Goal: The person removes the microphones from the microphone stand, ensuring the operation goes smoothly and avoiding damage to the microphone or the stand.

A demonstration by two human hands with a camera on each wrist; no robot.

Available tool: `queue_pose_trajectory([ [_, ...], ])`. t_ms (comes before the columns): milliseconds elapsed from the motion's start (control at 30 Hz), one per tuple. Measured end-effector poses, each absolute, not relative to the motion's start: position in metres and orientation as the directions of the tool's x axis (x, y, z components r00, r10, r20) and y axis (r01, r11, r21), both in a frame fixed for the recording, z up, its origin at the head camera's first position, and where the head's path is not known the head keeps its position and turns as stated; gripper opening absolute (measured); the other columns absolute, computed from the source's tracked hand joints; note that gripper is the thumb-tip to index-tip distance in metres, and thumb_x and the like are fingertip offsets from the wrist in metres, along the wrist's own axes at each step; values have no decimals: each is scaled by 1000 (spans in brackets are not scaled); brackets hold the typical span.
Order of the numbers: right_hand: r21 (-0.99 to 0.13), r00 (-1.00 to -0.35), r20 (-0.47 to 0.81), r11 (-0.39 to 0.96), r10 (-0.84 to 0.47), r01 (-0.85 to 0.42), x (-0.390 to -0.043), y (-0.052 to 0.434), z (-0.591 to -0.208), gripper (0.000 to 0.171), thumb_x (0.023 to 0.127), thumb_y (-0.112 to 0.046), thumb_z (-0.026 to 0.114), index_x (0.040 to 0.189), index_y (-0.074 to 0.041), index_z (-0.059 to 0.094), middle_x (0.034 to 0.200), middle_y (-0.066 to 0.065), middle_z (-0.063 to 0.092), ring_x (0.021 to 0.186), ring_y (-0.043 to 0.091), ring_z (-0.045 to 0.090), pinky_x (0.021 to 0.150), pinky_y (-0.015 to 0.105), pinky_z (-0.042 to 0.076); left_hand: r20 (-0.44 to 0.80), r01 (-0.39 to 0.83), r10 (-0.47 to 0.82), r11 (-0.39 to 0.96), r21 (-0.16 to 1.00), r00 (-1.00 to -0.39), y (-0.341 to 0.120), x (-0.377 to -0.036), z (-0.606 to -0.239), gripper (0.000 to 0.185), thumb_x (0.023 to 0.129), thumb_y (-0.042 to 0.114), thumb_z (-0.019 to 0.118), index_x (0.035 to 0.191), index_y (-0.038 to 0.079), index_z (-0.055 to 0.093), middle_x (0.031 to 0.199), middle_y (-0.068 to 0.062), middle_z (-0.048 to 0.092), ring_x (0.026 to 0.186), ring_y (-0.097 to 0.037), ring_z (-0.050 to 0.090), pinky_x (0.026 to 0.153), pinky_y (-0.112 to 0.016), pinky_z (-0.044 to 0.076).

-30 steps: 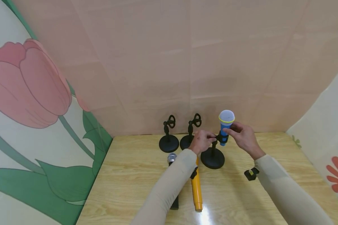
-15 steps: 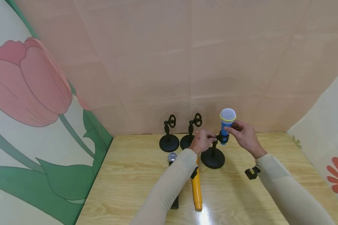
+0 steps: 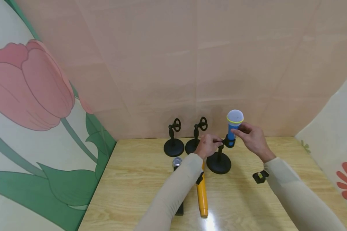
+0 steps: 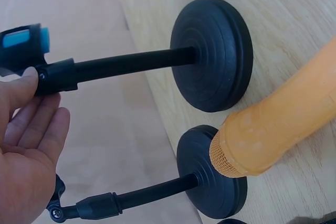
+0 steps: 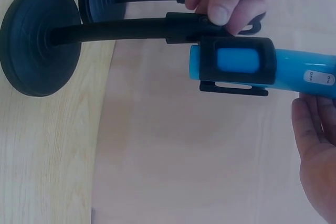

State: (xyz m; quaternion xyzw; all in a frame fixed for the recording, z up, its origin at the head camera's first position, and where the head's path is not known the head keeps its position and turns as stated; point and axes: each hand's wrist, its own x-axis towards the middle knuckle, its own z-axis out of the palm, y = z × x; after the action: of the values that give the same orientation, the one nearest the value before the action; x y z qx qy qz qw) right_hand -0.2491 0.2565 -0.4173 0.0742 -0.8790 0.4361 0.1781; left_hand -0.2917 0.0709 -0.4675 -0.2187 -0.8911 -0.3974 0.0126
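A blue toy microphone point(image 3: 232, 130) with a white head and a yellow ring stands nearly upright, its lower end inside the black clip point(image 5: 268, 61) of the right-hand desk stand point(image 3: 218, 164). My right hand point(image 3: 253, 141) holds the microphone's body between thumb and fingers, just below the head. With thumb and fingertips, my left hand point(image 3: 207, 146) pinches the stand at the joint beside the clip. In the right wrist view, a small end of the blue body pokes out of the clip, and an on/off label point(image 5: 319, 77) shows on the other side.
Two more black stands, a left one point(image 3: 173, 147) and a middle one point(image 3: 191, 146), stand along the back wall with bare clips. An orange microphone point(image 3: 202, 195) and a black microphone point(image 3: 177, 162) with a silver head lie on the wooden table point(image 3: 127, 186), partly under my left forearm.
The blue microphone has shifted slightly up and right with my right hand, so less of its lower end shows below the clip. My left hand and the stand stay nearly in place.
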Motion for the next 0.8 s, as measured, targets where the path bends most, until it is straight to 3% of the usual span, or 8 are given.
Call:
queue_pose_trajectory([
  [333, -747, -927, 375, 597, 17, -292, -247, 256, -409, 38, 96, -29, 70, 116, 4, 69, 105, 24, 71, 82, -4, 59, 68, 11, 45, 162, 364, 371, 580, 728, -914, 71, -291, -467, 11, 91, 20, 75, 99, 17, 82, 94, 10, 75, 86, 2, 65, 76, -11, 49],
  [633, -742, -933, 360, 610, 14, -278, -248, 257, -407, 42, 97, -31, 68, 119, 4, 67, 109, 25, 70, 89, 13, 64, 70, 11, 46, 167, 367, 368, 585, 723, -915, 71, -290, -466, 10, 91, 20, 76, 99, 17, 82, 95, 10, 76, 88, 0, 66, 78, -12, 49],
  [800, -741, -932, 362, 610, 9, -281, -249, 258, -403, 43, 97, -32, 69, 120, 4, 67, 109, 24, 70, 87, 6, 62, 70, 11, 45, 159, 356, 360, 587, 727, -919, 72, -290, -466, 10, 91, 20, 76, 99, 18, 82, 94, 11, 75, 87, 2, 65, 77, -12, 49],
])
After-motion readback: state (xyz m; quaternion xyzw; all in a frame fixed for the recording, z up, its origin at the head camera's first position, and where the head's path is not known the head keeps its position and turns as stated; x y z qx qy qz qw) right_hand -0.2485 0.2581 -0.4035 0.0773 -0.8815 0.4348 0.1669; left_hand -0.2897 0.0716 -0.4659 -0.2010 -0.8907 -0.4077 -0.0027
